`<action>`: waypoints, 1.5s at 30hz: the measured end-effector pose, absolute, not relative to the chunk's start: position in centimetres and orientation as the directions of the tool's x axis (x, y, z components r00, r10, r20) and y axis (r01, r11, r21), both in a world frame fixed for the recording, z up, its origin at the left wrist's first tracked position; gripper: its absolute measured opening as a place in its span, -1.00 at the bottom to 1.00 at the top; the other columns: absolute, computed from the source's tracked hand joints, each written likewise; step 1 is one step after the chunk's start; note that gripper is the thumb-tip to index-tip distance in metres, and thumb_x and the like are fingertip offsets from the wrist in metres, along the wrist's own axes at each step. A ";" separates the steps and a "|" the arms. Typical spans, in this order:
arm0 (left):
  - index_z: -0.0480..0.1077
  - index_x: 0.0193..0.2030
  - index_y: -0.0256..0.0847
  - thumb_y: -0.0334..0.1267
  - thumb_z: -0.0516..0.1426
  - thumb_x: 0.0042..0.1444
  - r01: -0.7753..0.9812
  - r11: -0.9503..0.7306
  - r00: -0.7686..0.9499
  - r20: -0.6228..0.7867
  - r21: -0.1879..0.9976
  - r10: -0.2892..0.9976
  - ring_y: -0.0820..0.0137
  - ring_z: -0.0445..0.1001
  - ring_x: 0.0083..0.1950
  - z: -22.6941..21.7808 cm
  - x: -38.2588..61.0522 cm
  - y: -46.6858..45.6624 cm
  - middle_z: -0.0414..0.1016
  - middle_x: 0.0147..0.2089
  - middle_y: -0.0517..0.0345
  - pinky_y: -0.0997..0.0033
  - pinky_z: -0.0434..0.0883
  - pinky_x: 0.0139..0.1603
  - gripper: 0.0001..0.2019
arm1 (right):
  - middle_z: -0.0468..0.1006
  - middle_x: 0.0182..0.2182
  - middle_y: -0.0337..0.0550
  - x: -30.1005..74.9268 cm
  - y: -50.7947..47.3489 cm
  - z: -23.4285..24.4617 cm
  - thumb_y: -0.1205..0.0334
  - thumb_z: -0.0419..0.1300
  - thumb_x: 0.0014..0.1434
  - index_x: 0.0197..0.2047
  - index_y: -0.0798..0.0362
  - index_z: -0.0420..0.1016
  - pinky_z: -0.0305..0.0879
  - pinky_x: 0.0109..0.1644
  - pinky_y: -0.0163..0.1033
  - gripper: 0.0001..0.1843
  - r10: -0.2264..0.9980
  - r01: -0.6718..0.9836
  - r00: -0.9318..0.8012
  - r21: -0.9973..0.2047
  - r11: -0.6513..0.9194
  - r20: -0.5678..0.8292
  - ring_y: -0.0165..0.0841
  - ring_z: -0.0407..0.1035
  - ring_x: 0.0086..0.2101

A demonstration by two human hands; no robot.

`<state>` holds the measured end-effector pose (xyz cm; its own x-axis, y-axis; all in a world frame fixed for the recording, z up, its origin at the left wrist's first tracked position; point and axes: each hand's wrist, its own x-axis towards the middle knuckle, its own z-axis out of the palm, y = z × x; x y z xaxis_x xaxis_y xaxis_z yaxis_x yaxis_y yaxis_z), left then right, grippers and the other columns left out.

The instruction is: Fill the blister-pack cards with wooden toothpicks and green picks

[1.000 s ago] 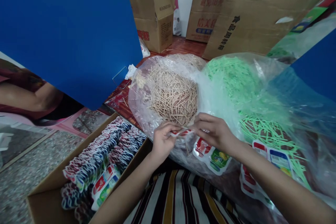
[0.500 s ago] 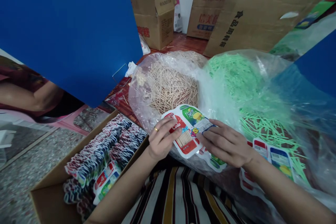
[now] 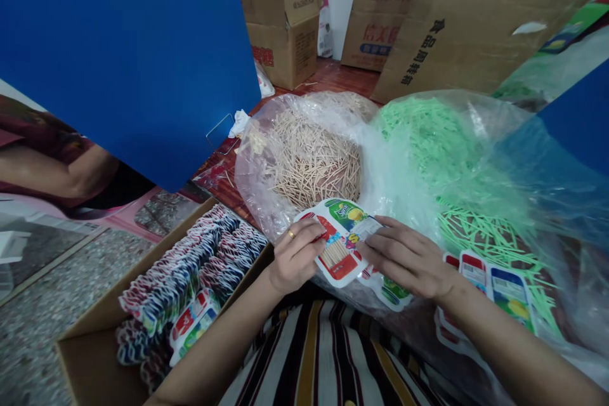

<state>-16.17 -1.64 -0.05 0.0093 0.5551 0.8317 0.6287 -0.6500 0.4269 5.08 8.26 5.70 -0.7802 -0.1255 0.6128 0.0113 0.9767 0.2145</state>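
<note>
My left hand (image 3: 295,255) grips the left edge of a small toothpick packet (image 3: 339,242) printed with red cola and green soda labels; a ring shows on one finger. My right hand (image 3: 406,258) lies on the packet's right side, fingers pressed flat against it. The packet faces up, with wooden toothpicks showing through its window. Just behind it a clear plastic bag holds a heap of wooden toothpicks (image 3: 311,158). More printed packets (image 3: 495,285) lie under my right forearm.
An open cardboard box (image 3: 95,336) at lower left holds rows of filled packets (image 3: 190,273). A bag of green plastic picks (image 3: 442,146) sits to the right. Cardboard boxes (image 3: 285,19) stand behind. Another person's arm (image 3: 52,174) rests at far left, below a blue panel (image 3: 128,51).
The packet, held edge-on a second ago, has been turned face up between both hands. Since half a second ago it has barely shifted.
</note>
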 end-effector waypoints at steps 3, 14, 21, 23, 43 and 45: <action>0.33 -0.34 -0.22 -0.44 0.20 0.01 0.437 -0.560 -0.042 0.638 0.704 0.769 0.22 0.47 0.01 0.6 -15.6 -1.6 0.49 -0.02 -0.08 0.16 0.44 -0.02 -0.88 | 0.53 -0.33 -0.12 4.8 8.4 5.0 0.40 0.08 0.22 -0.20 0.08 0.46 0.41 0.02 -0.06 -0.84 0.027 0.054 -0.768 0.023 0.998 0.640 -0.35 0.41 -0.26; 0.45 -0.20 -0.32 -0.17 0.26 -0.02 -0.246 0.187 -0.016 -0.197 0.951 0.980 0.34 0.51 -0.28 1.0 -14.1 -0.6 0.56 -0.27 0.07 0.32 0.45 -0.17 -0.71 | 0.52 -0.47 -0.20 3.8 8.2 5.7 0.18 0.11 0.22 -0.36 0.08 0.47 0.25 -0.36 -0.34 -0.80 0.720 0.440 -0.667 -0.678 0.589 0.192 -0.39 0.40 -0.45; 0.53 -0.34 -0.32 -0.20 0.25 -0.02 0.026 0.090 -0.144 -0.085 0.996 0.986 0.28 0.52 -0.28 0.0 -13.3 -0.4 0.59 -0.34 0.06 0.35 0.45 -0.20 -0.80 | 0.48 -0.53 -0.21 4.5 7.4 5.6 0.17 0.08 0.22 -0.46 0.08 0.42 0.20 -0.41 -0.34 -0.73 0.728 0.438 -0.652 -0.680 0.589 0.211 -0.40 0.36 -0.49; 0.55 -0.27 -0.30 -0.22 0.21 0.02 0.020 0.043 -0.171 -0.039 0.999 0.984 0.25 0.53 -0.21 0.1 -12.9 -0.1 0.61 -0.27 0.02 0.33 0.45 -0.14 -0.80 | 0.47 -0.53 -0.22 4.8 7.2 5.5 0.19 0.06 0.23 -0.45 0.08 0.40 0.20 -0.41 -0.34 -0.74 0.734 0.441 -0.642 -0.676 0.591 0.223 -0.40 0.35 -0.49; 0.55 -0.29 -0.32 -0.30 0.36 -0.23 -0.327 0.177 -0.101 -0.221 0.928 0.970 0.25 0.56 -0.24 0.5 -7.8 1.9 0.62 -0.32 0.08 0.31 0.47 -0.14 -0.70 | 0.38 -0.58 -0.28 8.0 7.2 3.1 0.07 0.08 0.22 -0.47 0.08 0.35 0.14 -0.41 -0.36 -0.68 0.835 0.462 -0.497 -0.744 0.483 0.234 -0.44 0.29 -0.50; 0.55 -0.29 -0.32 -0.30 0.36 -0.24 -0.328 0.198 -0.090 -0.239 0.924 0.967 0.26 0.56 -0.26 0.4 -7.5 1.9 0.62 -0.31 0.08 0.31 0.48 -0.15 -0.71 | 0.40 -0.55 -0.27 8.3 7.0 3.0 0.07 0.09 0.22 -0.45 0.08 0.36 0.16 -0.39 -0.35 -0.70 0.835 0.441 -0.490 -0.755 0.485 0.250 -0.43 0.30 -0.48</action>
